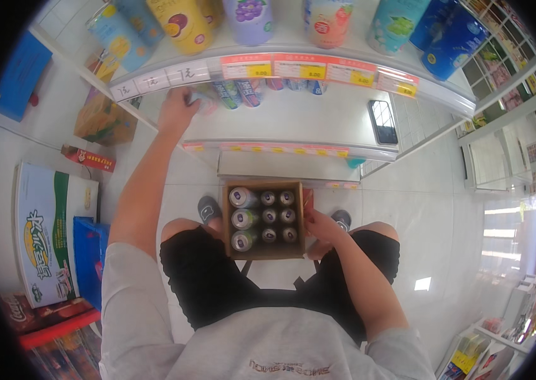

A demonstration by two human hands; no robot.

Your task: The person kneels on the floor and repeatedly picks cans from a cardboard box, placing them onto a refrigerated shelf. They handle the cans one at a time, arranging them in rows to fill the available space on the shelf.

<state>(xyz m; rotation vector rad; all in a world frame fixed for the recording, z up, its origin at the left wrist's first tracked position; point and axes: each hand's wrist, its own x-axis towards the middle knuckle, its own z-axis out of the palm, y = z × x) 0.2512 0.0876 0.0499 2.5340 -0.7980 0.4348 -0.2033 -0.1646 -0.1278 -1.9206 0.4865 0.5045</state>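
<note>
My left hand (177,109) reaches onto the middle shelf, its fingers around a pale pink-and-green drink can (208,103). Beside that can stand a green-and-blue can (226,94) and a blue-and-red can (250,92). Between my knees is an open cardboard box (225,223) with several upright cans, their silver tops showing; the left column of cans (242,219) rises higher than the others. At the box's right wall my right hand (323,226) grips the side, next to a red printed piece (308,198). Its fingertips are partly hidden.
Overhead, the upper shelf's edge (296,52) carries price tags and large cans (249,21). A smartphone (383,122) lies at the middle shelf's right end. Cartons (44,232) and a blue bin (89,259) stand on my left. A wire rack (510,52) is at the upper right.
</note>
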